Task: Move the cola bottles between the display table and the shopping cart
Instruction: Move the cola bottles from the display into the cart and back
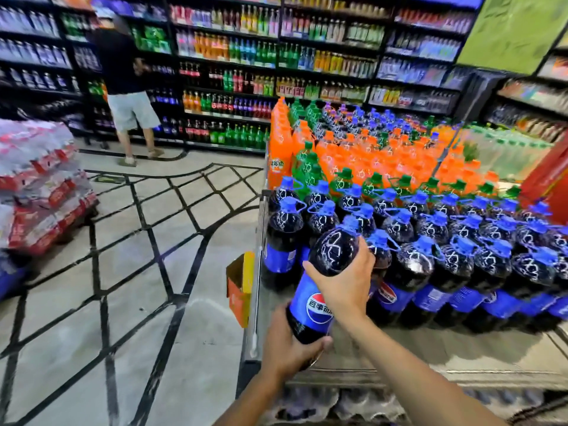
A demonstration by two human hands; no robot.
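Note:
A large cola bottle with a blue cap and blue label is tilted over the front left corner of the display table. My left hand cups its base from below. My right hand grips its upper body just under the shoulder. Behind it, several more cola bottles stand in rows on the table. No shopping cart is in view.
Orange and green soda bottles fill the back of the table. A yellow-orange sign hangs at its left corner. Wrapped bottle packs are stacked at left. A person stands at the far drink shelves across open floor.

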